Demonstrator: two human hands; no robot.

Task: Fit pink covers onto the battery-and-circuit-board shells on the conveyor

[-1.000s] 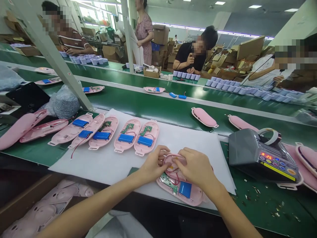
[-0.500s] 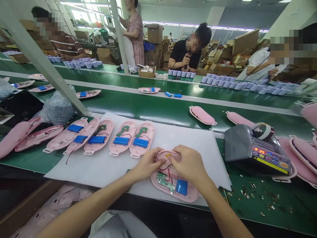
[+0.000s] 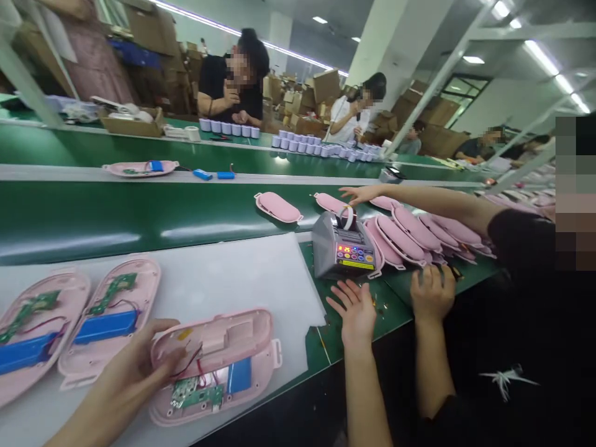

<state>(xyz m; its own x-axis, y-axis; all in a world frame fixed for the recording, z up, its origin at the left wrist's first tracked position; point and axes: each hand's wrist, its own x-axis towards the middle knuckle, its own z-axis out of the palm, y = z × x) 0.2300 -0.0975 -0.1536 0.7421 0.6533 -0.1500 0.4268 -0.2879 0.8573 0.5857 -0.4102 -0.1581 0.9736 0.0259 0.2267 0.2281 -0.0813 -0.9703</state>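
Observation:
My left hand (image 3: 162,360) grips the left end of a pink plastic shell cover (image 3: 242,332), thumb on its inner face near a strip of yellow tape. The cover is tilted up over its matching pink shell (image 3: 161,415), joined by thin wires. Inside that lower shell are a green circuit board (image 3: 200,396) and a blue battery (image 3: 239,375). My right hand (image 3: 357,313) is empty, palm up with fingers spread, just in front of the grey tape dispenser (image 3: 326,251) with its lit red display.
Open pink shells (image 3: 149,273) with boards and batteries lie on the white sheet (image 3: 261,273) at left. Right of the dispenser, closed pink shells (image 3: 414,228) are piled. A co-worker's arm (image 3: 428,202) reaches behind the dispenser; their other hand (image 3: 433,292) is near mine.
My right hand has let go of the shell cover and moved right toward the tape dispenser. The view has swung right, bringing in the co-worker. My left hand still holds the cover.

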